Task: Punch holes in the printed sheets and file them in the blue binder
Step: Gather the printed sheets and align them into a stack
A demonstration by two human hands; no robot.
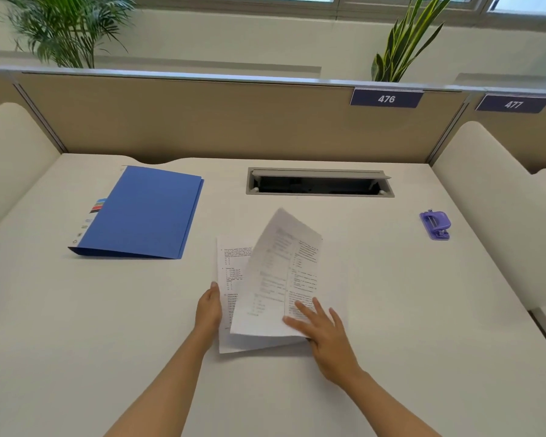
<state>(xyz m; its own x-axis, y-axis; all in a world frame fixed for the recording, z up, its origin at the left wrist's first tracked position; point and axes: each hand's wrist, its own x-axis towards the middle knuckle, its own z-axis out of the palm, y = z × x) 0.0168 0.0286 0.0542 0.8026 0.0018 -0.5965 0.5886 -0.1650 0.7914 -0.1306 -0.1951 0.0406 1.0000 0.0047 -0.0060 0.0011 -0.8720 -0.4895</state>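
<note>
Two bare forearms reach in from the near edge, and the hands are apart, one on each side of the paperwork. The left hand (pixel 208 305) lies with straight fingers along the left edge of the lower printed sheet (pixel 229 279), which is flat on the white bench (pixel 76 310). The right hand (pixel 325 329) has its fingers splayed and straight over the near right corner of the top sheet (pixel 284 263). That page is curled up off the one below, with its far end raised and tilted to the right. The blue binder (pixel 145 212) lies closed, well off to the left and further back. A small purple hole punch (pixel 435 224) sits on its own far to the right, well apart from the papers. Behind the sheets a grey cable hatch (pixel 319 182) is sunk into the bench with its lid propped open. Cream padded side walls (pixel 486 184) flank the space, and a tan partition (pixel 202 121) closes the back. The partition carries number plates reading 476 (pixel 386 98) and 477 (pixel 513 104). Beyond it stand a feathery palm (pixel 67 26) and a stiff striped-leaf plant (pixel 407 42) under the window.
</note>
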